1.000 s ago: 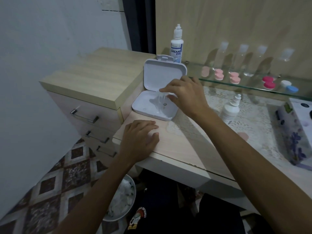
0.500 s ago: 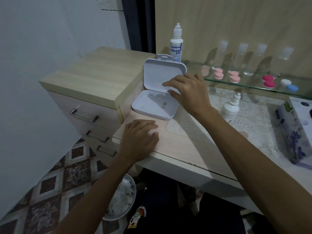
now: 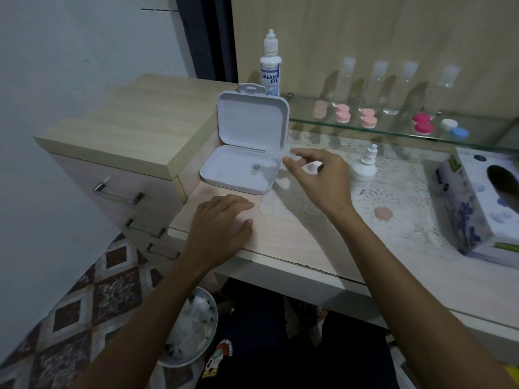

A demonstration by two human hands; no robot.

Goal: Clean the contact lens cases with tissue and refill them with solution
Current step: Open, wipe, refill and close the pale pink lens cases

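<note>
A white hinged box (image 3: 241, 169) lies open on the table's left end, with two small round bits on its floor. Just right of it, my right hand (image 3: 320, 178) hovers and pinches a small clear case (image 3: 276, 152), blurred, between thumb and forefinger. My left hand (image 3: 222, 220) rests flat on the table edge with straight fingers. A "Dream Eye" solution bottle (image 3: 270, 68) stands behind the box. A small white dropper bottle (image 3: 364, 169) stands right of my right hand. The floral tissue box (image 3: 486, 203) sits at the far right.
A glass shelf (image 3: 393, 130) carries pink (image 3: 343, 113), magenta (image 3: 422, 123) and white-and-blue (image 3: 455, 129) lens cases in front of several clear bottles. A pink cap (image 3: 382, 214) lies on the lace mat. A drawer unit (image 3: 134, 127) stands left; a bin of used tissue (image 3: 191, 327) sits below.
My right hand lifted the clear piece out of the white box and moved right, clear of the box. My left hand stayed flat on the table.
</note>
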